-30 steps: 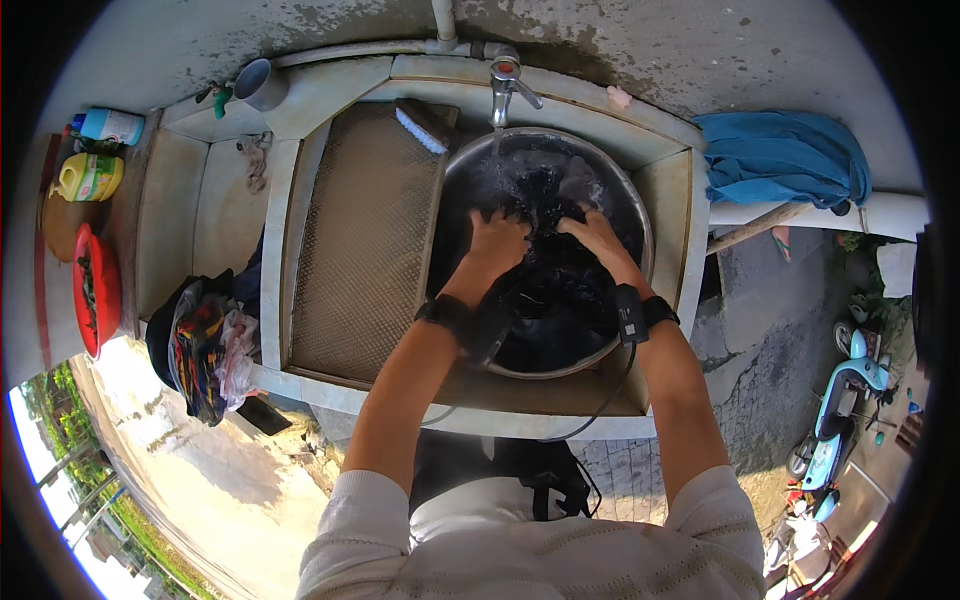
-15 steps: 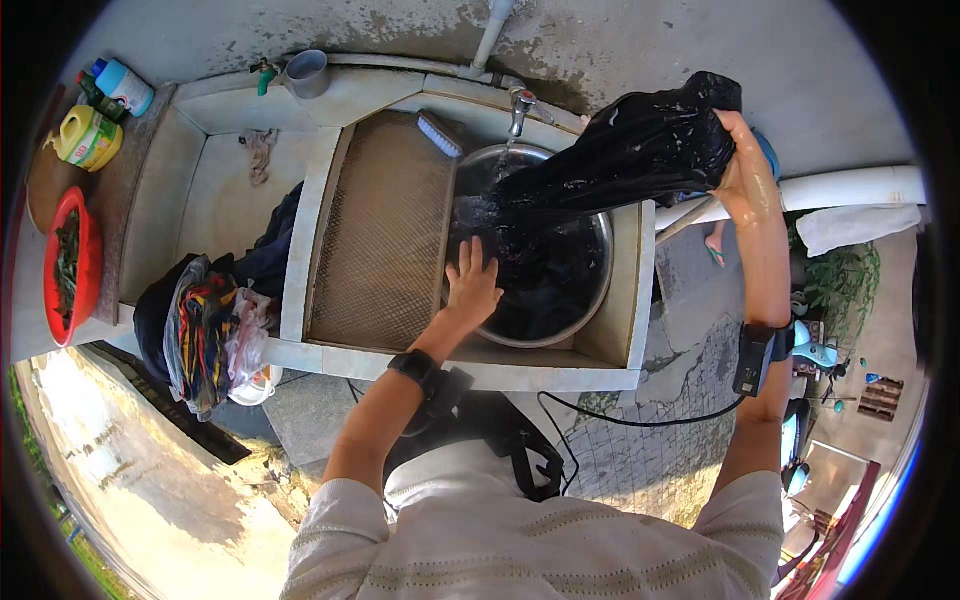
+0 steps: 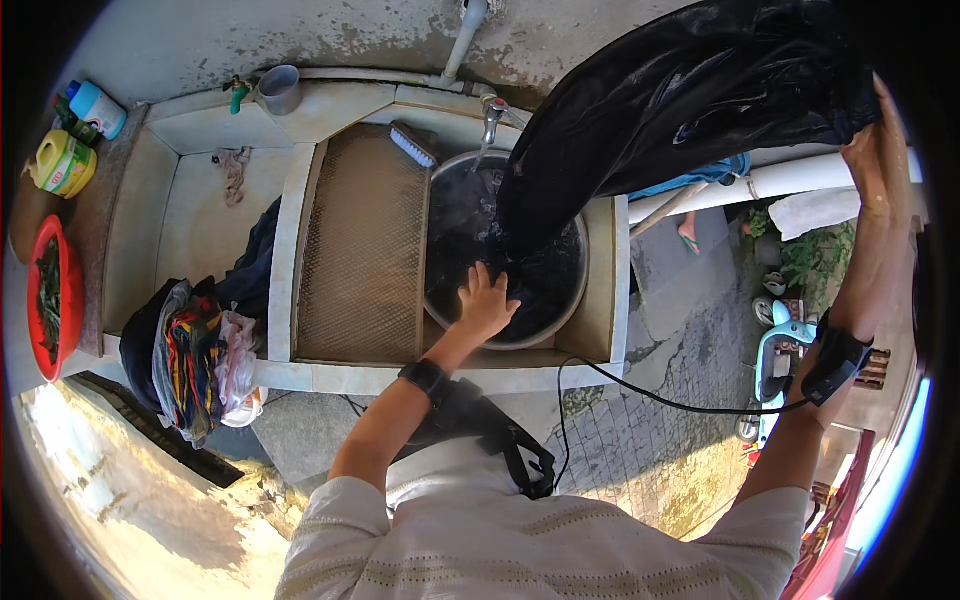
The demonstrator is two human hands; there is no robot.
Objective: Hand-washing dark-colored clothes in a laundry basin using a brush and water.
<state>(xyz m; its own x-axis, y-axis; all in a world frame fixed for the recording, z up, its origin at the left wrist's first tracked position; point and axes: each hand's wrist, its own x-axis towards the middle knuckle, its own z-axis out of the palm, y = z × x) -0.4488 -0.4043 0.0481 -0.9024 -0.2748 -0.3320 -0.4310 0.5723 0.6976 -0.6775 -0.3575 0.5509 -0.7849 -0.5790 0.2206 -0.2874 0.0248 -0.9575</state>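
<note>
In the head view, the person's right hand (image 3: 872, 155), raised at far right, grips one end of a shiny black cloth (image 3: 700, 95). The cloth stretches down leftward into a metal basin (image 3: 548, 332) below the left hand (image 3: 487, 304), whose fingers are spread; whether it touches anything is unclear. The lift looks mostly done: much of the cloth is out, its lower end not yet clear of the basin.

Looks bright with daylight, strongest on the ground (image 3: 125, 515) past the near left corner of the sink (image 3: 330, 378) (nearly burnt out to white). Softens to shade within its edges; glints on the black cloth (image 3: 690, 100). Bends straight lines toward the view's rim, blackening beyond.
</note>
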